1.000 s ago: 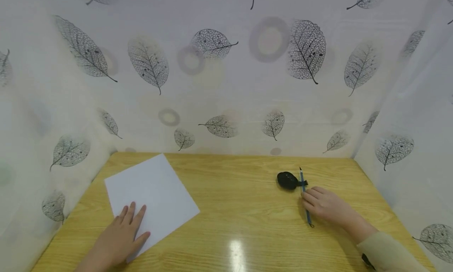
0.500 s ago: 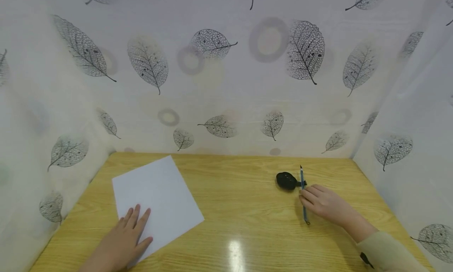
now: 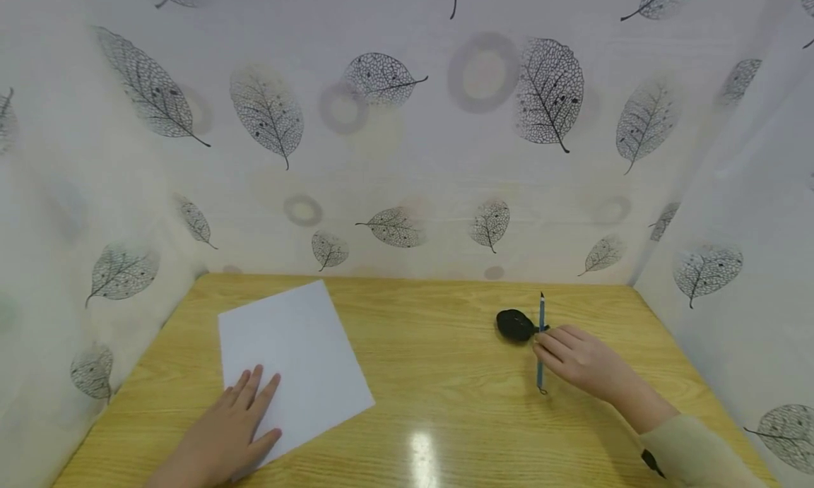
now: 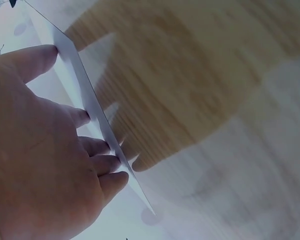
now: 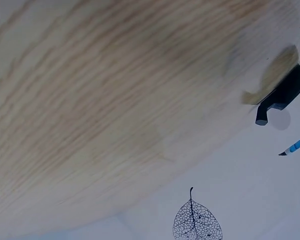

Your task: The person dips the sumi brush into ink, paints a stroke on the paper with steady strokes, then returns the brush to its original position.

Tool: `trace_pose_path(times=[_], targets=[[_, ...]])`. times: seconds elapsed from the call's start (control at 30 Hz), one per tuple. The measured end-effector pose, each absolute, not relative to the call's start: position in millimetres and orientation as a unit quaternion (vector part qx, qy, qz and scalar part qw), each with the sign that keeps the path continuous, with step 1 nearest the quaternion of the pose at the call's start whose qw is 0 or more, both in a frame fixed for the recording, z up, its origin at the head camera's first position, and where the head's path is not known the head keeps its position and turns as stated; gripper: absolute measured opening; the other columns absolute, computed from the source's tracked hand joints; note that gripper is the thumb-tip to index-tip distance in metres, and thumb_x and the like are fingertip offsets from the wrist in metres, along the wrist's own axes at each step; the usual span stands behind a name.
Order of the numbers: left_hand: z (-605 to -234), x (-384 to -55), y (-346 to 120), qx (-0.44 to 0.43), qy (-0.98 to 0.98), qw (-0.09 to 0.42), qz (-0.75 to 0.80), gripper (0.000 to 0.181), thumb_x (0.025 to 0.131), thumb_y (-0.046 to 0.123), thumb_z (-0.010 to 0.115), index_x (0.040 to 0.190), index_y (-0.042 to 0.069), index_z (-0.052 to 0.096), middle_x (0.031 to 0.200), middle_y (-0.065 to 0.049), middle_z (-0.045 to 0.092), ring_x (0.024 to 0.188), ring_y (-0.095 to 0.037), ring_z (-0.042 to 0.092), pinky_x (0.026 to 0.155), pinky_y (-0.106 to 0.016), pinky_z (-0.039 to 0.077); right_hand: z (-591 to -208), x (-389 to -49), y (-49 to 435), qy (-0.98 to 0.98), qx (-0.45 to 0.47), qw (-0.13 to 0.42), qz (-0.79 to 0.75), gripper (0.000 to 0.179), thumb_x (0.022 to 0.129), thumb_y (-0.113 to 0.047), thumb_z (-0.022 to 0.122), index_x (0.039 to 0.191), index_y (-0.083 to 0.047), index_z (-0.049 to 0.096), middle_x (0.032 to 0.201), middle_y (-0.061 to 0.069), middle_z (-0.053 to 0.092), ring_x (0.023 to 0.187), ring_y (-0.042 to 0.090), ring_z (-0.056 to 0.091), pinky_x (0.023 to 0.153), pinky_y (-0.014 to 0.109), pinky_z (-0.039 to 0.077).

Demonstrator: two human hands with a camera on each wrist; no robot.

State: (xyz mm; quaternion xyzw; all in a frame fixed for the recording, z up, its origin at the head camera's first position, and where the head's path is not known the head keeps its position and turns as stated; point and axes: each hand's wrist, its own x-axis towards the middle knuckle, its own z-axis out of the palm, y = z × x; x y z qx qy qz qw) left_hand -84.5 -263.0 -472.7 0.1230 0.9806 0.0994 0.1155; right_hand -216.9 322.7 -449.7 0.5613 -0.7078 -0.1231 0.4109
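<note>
A white sheet of paper (image 3: 311, 354) lies at an angle on the left of the table. My left hand (image 3: 222, 424) rests on its lower left part, fingers spread and fairly straight. In the left wrist view, the fingertips of that hand (image 4: 45, 150) touch the paper (image 4: 72, 60). My right hand (image 3: 581, 364) pinches a blue writing brush (image 3: 541, 308) with a dark tip and a loop at its tail, tip pointing away from me. Beside it sits a small black dish (image 3: 514, 325) with a short handle, partly behind the brush. The right wrist view catches the brush tip (image 5: 298, 144) and the dish (image 5: 290, 89).
The wood-grain table (image 3: 432, 375) carries these things. Pale sheeting (image 3: 407, 156) with a leaf print stands along its back and both sides. A light reflection shows near the front of the table.
My left hand has slid the paper to the right and turned it slightly. The right hand has moved slightly left, and the brush now stands straighter, its tail swung left.
</note>
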Motion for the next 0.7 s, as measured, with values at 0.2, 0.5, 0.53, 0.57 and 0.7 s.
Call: trace_pose_path(times=[0.2, 0.5, 0.53, 0.57, 0.7], targets=[[-475.4, -84.5, -258.4, 0.136, 0.98, 0.106, 0.096, 0.084, 0.101, 0.057, 0.061, 0.161, 0.0, 0.042, 0.168, -0.036, 0.03, 0.154, -0.057, 0.031, 0.122, -0.072, 0.033, -443.8, -216.0, 316.4, -0.7, 0.559, 0.433, -0.099, 0.044, 0.112, 0.009, 0.033, 0.104, 0.001, 0.076, 0.098, 0.014, 0.077, 0.083, 0.024, 0.071, 0.071, 0.036, 0.063], [-476.2, -85.2, -251.2, 0.145, 0.98, 0.1, 0.095, 0.084, 0.101, 0.057, 0.061, 0.162, 0.002, 0.041, 0.17, -0.034, 0.027, 0.156, -0.055, 0.028, 0.125, -0.07, 0.03, -436.1, -212.5, 309.3, -0.709, 0.542, 0.448, -0.049, 0.044, 0.113, 0.006, 0.035, 0.102, 0.001, 0.078, 0.096, 0.015, 0.077, 0.077, 0.027, 0.072, 0.064, 0.037, 0.062], [-476.3, -85.6, -250.6, 0.146, 0.98, 0.1, 0.096, 0.084, 0.101, 0.057, 0.061, 0.162, 0.003, 0.041, 0.17, -0.033, 0.028, 0.156, -0.055, 0.029, 0.125, -0.07, 0.03, -435.9, -212.4, 309.0, -0.709, 0.54, 0.45, -0.047, 0.044, 0.113, 0.006, 0.035, 0.102, 0.001, 0.078, 0.095, 0.015, 0.077, 0.077, 0.027, 0.072, 0.064, 0.037, 0.062], [-476.5, -85.9, -250.0, 0.148, 0.979, 0.1, 0.097, 0.084, 0.101, 0.057, 0.061, 0.162, 0.003, 0.041, 0.17, -0.033, 0.028, 0.156, -0.055, 0.029, 0.125, -0.07, 0.03, -435.7, -212.3, 308.8, -0.71, 0.538, 0.453, -0.044, 0.044, 0.113, 0.006, 0.036, 0.102, 0.001, 0.078, 0.095, 0.015, 0.078, 0.077, 0.027, 0.072, 0.064, 0.037, 0.062], [-477.5, -88.0, -248.4, 0.157, 0.978, 0.096, 0.097, 0.084, 0.102, 0.058, 0.06, 0.162, 0.003, 0.041, 0.169, -0.033, 0.029, 0.156, -0.055, 0.03, 0.125, -0.069, 0.032, -435.3, -211.2, 307.0, -0.712, 0.529, 0.46, -0.036, 0.043, 0.112, 0.006, 0.037, 0.103, 0.002, 0.079, 0.095, 0.016, 0.079, 0.077, 0.028, 0.073, 0.063, 0.038, 0.063]])
